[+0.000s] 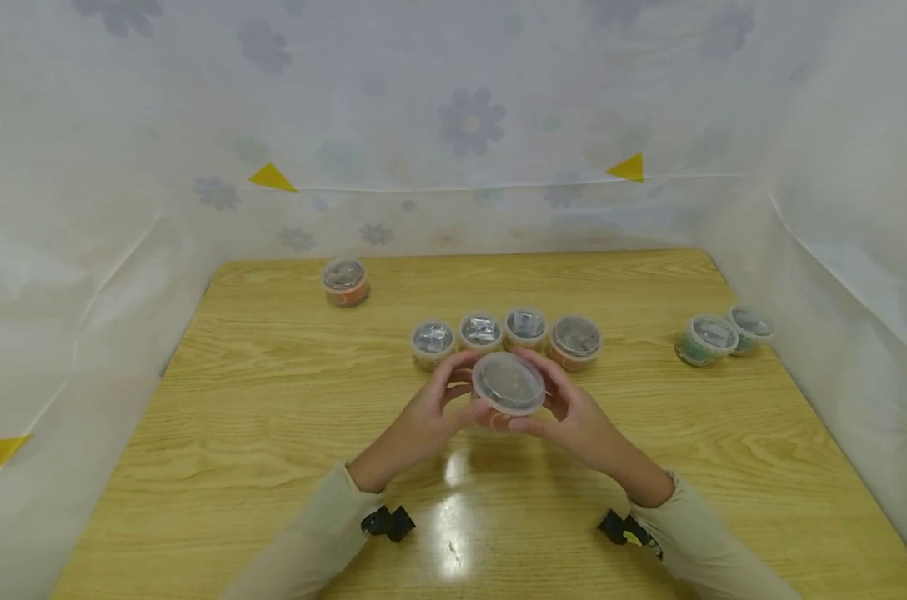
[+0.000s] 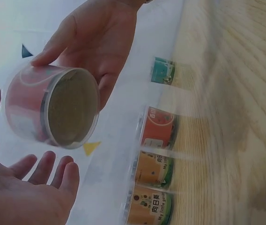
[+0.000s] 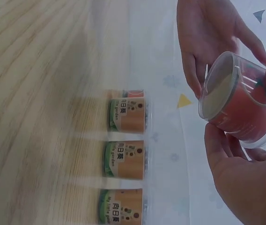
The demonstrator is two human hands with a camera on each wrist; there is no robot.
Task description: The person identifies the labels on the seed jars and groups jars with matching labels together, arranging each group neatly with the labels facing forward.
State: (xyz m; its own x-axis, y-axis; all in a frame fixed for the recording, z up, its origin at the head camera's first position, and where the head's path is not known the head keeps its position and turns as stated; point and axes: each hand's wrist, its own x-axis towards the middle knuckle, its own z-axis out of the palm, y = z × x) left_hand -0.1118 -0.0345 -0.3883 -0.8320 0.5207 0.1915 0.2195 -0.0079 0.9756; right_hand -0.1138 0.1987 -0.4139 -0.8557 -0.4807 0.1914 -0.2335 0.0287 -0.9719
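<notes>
A round clear plastic tub [image 1: 509, 385] with a red label and a translucent lid is held above the table, tilted toward the head camera. My right hand [image 1: 584, 421] grips its right side, thumb in front and fingers behind. On the left, my left hand [image 1: 423, 415] cups around it with loosely bent fingers. In the left wrist view, a gap shows between the left fingers [image 2: 44, 171] and the tub. Just beyond the hands stands a row of tubs: three orange-labelled sunflower tubs, including one [image 3: 126, 159] in the right wrist view, and a red-labelled tub [image 1: 575, 342].
Another red-labelled tub [image 1: 344, 282] stands at the table's back left. Two green-labelled tubs, the nearer one [image 1: 707, 340] in front, stand together near the right edge. White flowered sheeting [image 1: 468, 208] encloses the wooden table [image 1: 273, 392] at the back and sides.
</notes>
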